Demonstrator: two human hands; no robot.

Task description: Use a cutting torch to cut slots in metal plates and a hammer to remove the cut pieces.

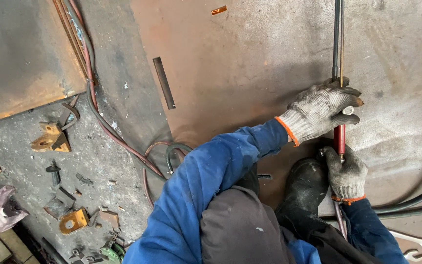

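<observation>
Both my hands wear grey knit gloves with orange cuffs over blue sleeves. My left hand [322,110] wraps around the upper part of a cutting torch [339,134], just above its red handle. My right hand [346,172] grips the lower end of that red handle, near a small valve. The torch's thin dark and brass tubes [338,39] run straight up the frame over a large rusty steel plate [269,63]. My black boot [305,185] rests on the plate right beside my right hand.
Red and black hoses [98,112] snake across the dusty floor at left. A narrow metal strip [164,82] lies on the plate. Yellowed metal brackets [50,138] and scrap litter the lower left. Wrenches [413,240] and thick black hoses [416,201] lie at lower right.
</observation>
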